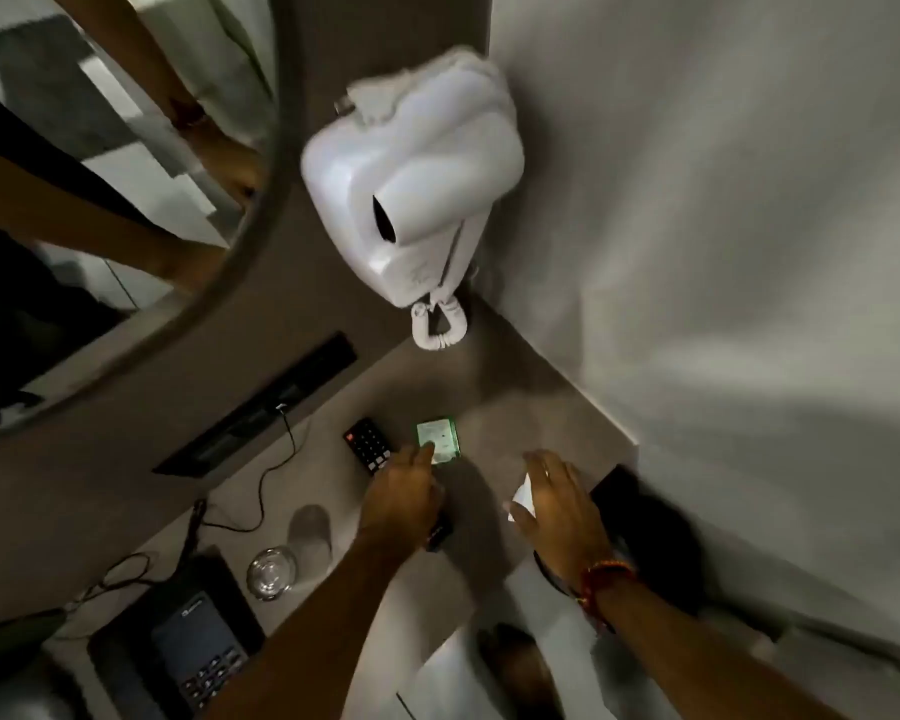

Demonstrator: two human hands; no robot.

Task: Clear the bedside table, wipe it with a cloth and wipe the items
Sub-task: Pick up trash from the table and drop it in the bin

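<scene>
The grey bedside table (pixel 515 407) sits in a wall corner. On it lie a black remote (pixel 367 443) and a small green-edged card (pixel 438 440). My left hand (pixel 401 493) reaches over the table with its fingertips touching the card's near edge; a dark object (pixel 439 535) shows partly beneath the wrist. My right hand (pixel 562 504) hovers to the right, fingers spread, with a white piece of cloth or paper (pixel 521 498) under its thumb side. A white cloth (pixel 411 90) is draped on top of the wall-mounted hair dryer (pixel 411 200).
A desk phone (pixel 188 646), a glass ashtray (pixel 272 571), an upturned glass (pixel 310 532) and cables lie on the left. A black item (pixel 614 491) sits at the table's right edge. A round mirror (pixel 115 189) and a socket strip (pixel 261 407) are on the wall.
</scene>
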